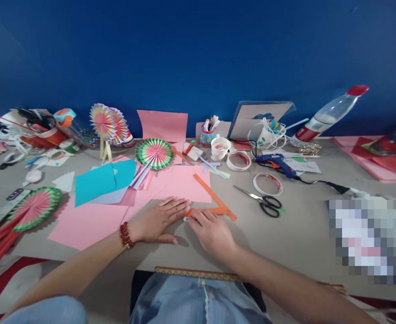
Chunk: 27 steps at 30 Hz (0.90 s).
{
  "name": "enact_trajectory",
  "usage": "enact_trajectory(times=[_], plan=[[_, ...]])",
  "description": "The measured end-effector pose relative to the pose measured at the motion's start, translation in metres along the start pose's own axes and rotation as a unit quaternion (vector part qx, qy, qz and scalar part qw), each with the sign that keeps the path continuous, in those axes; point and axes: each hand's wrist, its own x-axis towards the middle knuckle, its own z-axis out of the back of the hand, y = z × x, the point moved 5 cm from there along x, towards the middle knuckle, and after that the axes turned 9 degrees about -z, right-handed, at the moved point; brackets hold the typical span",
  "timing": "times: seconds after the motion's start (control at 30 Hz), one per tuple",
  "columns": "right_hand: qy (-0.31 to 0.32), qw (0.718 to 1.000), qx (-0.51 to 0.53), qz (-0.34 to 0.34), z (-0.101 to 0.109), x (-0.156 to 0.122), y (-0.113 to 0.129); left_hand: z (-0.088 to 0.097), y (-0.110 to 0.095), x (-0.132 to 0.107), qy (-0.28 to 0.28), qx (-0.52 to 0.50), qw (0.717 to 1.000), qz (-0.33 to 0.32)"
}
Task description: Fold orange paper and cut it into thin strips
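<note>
My left hand (162, 220) lies palm down on the grey table, fingers stretched out flat, its fingertips at the left end of an orange paper strip (198, 211). Close beside it, my right hand (214, 234) has its fingers bent and pressed together at the lower edge of that strip. A small white bit (185, 219) shows by the right fingertips; what it is I cannot tell. Another orange strip (207, 189) slants across and meets the first near its right end. Pink paper sheets (90, 225) lie left of and behind my hands.
Black-handled scissors (268, 204), tape rolls (268, 184) and a blue glue gun (278, 163) with its cord lie at right. Blue paper (95, 184) and folded paper fans (155, 154) are at left. Along the back stand a pen cup (207, 136) and a tilted bottle (326, 119).
</note>
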Motion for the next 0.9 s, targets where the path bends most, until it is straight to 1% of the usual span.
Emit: enact_trajectory(times=[0.1, 0.2, 0.33, 0.47, 0.67, 0.9], plan=[[-0.001, 1.000, 0.007, -0.006, -0.001, 0.000, 0.000, 0.009, 0.004, -0.007, -0.021, -0.039, 0.999, 0.006], [-0.005, 1.000, 0.005, -0.008, -0.001, -0.001, -0.001, 0.014, 0.008, -0.015, -0.020, -0.030, 0.999, 0.015], [0.003, 1.000, -0.005, -0.005, 0.001, 0.001, 0.000, 0.005, 0.008, -0.018, 0.013, 0.001, 1.000, -0.008], [0.008, 1.000, -0.006, -0.005, 0.001, 0.001, 0.000, -0.003, 0.009, -0.019, 0.032, 0.017, 0.999, -0.008], [0.007, 1.000, 0.011, -0.012, 0.000, 0.001, 0.001, 0.000, 0.006, -0.018, 0.035, 0.032, 0.999, -0.001], [0.026, 1.000, 0.011, 0.000, 0.002, 0.012, 0.009, -0.001, 0.005, -0.017, 0.036, 0.036, 0.999, 0.000]])
